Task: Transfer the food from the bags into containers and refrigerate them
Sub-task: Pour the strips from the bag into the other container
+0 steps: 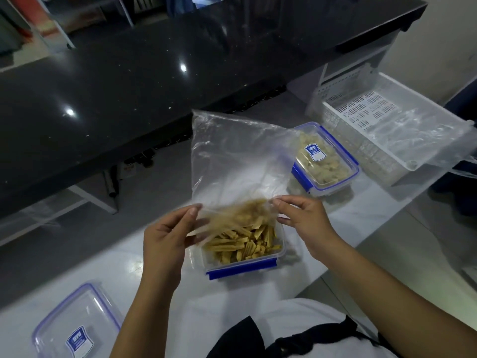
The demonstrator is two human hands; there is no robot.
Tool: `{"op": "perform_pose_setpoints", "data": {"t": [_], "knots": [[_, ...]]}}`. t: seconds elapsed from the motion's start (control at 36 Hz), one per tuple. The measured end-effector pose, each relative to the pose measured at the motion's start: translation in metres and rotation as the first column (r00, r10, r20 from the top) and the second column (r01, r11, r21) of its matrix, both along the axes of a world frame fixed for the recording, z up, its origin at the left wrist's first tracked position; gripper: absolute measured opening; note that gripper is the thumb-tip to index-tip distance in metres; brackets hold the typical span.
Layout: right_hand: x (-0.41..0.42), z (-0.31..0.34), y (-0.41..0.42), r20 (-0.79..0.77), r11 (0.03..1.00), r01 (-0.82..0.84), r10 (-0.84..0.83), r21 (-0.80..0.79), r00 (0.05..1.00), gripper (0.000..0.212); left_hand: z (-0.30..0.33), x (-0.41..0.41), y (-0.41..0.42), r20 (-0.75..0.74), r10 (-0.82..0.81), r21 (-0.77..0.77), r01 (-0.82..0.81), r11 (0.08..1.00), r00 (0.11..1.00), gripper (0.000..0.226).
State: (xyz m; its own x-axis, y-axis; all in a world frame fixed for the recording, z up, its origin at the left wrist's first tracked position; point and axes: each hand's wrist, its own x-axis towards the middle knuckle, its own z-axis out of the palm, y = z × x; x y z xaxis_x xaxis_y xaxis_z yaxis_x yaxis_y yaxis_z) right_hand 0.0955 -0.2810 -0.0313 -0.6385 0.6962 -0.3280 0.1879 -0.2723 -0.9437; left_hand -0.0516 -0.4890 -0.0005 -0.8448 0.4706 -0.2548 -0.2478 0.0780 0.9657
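1. Nearest, at 7 o'clock, a loose lid [74, 324] lies flat on the white table [160, 301]. It has a blue rim and a blue and white label. The words on the label are too small to read.
2. The left hand [165, 239] pinches the left side of the clear bag [232, 161] at its mouth. The right hand [304, 223] pinches the right side the same way.
3. Between the hands sits an open box [245, 262] with a blue clip in front. It is near the middle of the table. Yellow ridged sticks [242, 244] fill it.
4. The bag stands up tall from 6 to 12 o'clock. Its mouth points down into the box. A few sticks sit in the mouth. The bag hides the back of the box.
5. At 2 o'clock a shut box [325, 161] holds pale food. Its label cannot be read.
6. Farther, at 2 o'clock, a white basket [382, 117] has clear plastic [426, 140] lying over it.
7. Farthest, a black counter [129, 73] runs across the top.
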Motion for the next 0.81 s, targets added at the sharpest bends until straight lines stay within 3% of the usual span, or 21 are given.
{"op": "perform_pose_setpoints", "data": {"t": [0.28,0.39,0.64,0.81], "knots": [[0.005,0.000,0.003,0.001,1.000,0.027,-0.027,-0.013,1.000,0.011,0.013,0.004,0.005,0.011,-0.049,0.011,0.049,0.999,0.999,0.022],[0.005,0.005,0.003,-0.010,1.000,0.022,-0.022,0.006,1.000,0.012,0.021,0.005,0.008,-0.052,-0.065,-0.007,0.065,0.998,0.997,0.020],[-0.006,0.029,0.005,-0.073,0.999,-0.015,0.012,-0.039,0.997,0.010,0.029,0.001,-0.005,-0.220,0.050,-0.024,-0.056,0.998,0.974,0.015],[-0.017,0.044,0.001,-0.100,0.992,-0.101,0.093,-0.076,0.991,0.010,0.032,0.000,-0.018,-0.234,0.117,0.015,-0.117,0.993,0.965,0.017]]}}
